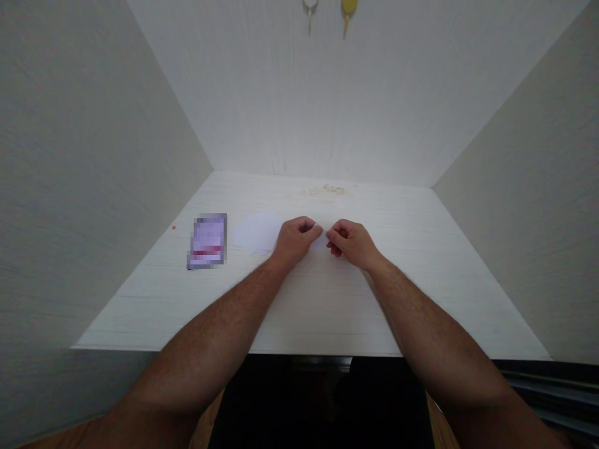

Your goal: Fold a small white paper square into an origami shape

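Note:
Both my hands rest on a white table (327, 299), close together near its middle. My left hand (296, 240) is curled, its fingers pinched on a small white piece of paper (321, 240). My right hand (352, 243) is also curled and pinches the same small paper from the right. The paper is mostly hidden between my fingers. A few loose white paper sheets (255, 234) lie just left of my left hand.
A purple and white card or booklet (208, 241) lies at the left of the table. A faint yellowish stain (327, 189) marks the table's far edge. White walls close in on three sides. Two small hooks (349, 9) hang on the back wall.

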{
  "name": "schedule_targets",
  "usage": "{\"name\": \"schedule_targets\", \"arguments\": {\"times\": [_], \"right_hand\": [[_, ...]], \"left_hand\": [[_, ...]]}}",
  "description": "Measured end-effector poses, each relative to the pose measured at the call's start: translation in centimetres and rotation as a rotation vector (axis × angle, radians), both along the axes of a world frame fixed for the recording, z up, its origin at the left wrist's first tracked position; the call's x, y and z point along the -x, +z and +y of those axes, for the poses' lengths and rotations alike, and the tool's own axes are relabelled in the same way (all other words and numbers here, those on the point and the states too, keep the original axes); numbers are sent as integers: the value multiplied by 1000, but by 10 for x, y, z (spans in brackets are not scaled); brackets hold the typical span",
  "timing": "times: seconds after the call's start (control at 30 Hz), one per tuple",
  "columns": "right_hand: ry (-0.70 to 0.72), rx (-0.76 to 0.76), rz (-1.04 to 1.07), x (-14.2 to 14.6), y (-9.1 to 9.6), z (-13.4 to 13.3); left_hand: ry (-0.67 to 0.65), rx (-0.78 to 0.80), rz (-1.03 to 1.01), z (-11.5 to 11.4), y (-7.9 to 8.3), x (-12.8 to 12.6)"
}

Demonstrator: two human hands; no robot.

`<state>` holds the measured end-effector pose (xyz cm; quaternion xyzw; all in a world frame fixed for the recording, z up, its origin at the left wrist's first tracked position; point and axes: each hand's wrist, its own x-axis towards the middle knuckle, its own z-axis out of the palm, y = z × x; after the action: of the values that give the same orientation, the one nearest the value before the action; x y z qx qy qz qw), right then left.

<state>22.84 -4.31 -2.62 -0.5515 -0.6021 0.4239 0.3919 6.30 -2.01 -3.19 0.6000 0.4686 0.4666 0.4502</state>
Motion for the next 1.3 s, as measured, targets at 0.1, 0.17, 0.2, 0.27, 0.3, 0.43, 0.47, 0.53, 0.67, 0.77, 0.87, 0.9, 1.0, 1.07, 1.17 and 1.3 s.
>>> {"name": "schedule_targets", "arguments": {"times": [0.1,0.17,0.2,0.27,0.3,0.43,0.47,0.53,0.67,0.77,0.87,0.9,1.0,1.07,1.17,1.3], "right_hand": [[9,13,7,1,0,0],[6,14,7,1,1,-1],[4,15,8,1,1,-1],[4,16,17,1,0,0],[6,15,22,1,0,0],[7,15,24,1,0,0],[5,15,22,1,1,0],[5,9,15,1,1,-1],[16,-5,-13,0,2,-2],[15,-42,-61,-1,3,-2],[-6,-87,-134,-4,3,-1],[-11,-96,-149,-5,3,0],[-4,-95,-168,-7,4,0],[-2,-95,-189,-7,5,-1],[-18,-104,-229,-6,7,-2],[-31,-104,-239,-7,8,-3]], "left_hand": [[2,8,7,0,0,0],[4,2,10,0,-1,0],[5,-2,11,1,-1,0],[4,-6,9,1,-2,0],[3,-7,7,1,-2,0],[4,6,2,0,-1,0],[5,5,5,0,-1,0],[6,-8,16,0,-1,1],[-4,-23,23,1,-2,0],[-5,-5,8,1,-1,0],[-1,10,-26,0,-1,-1],[4,11,-42,0,-1,-1],[-13,0,-79,1,-1,0],[-74,-10,-62,1,-1,1],[-108,-17,3,0,1,2],[-43,-21,35,-1,2,1]]}}
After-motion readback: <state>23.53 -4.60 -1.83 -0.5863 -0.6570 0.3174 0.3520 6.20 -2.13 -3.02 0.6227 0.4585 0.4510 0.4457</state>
